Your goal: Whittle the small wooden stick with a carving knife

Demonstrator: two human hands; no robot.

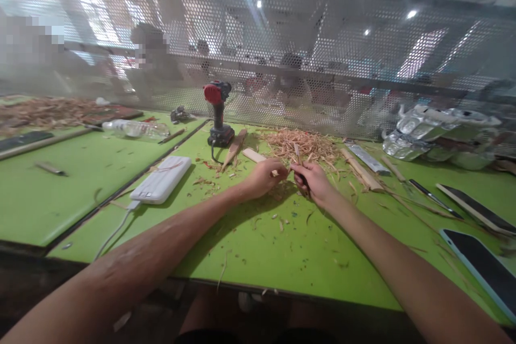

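My right hand [315,179] is closed around a slim knife-like tool [297,151], whose pale flat tip points up and away from me. Its dark lower end shows below my fingers. Just to the left, my left hand [263,178] has its fingers pinched together, nearly touching the right fingertips. Whatever lies in that pinch is too small and blurred to name. Behind the left hand, a pale flat wooden strip [253,155] lies on the green table [258,242]. A heap of wood shavings [302,142] spreads just beyond both hands.
A red and black cordless drill [218,113] stands behind a white power bank [162,179] with a cable. Wooden pieces [363,171], a pen-like tool [434,198] and a phone [481,269] lie right. Silver foil packs [439,134] sit before a perforated screen [250,32]; people are beyond.
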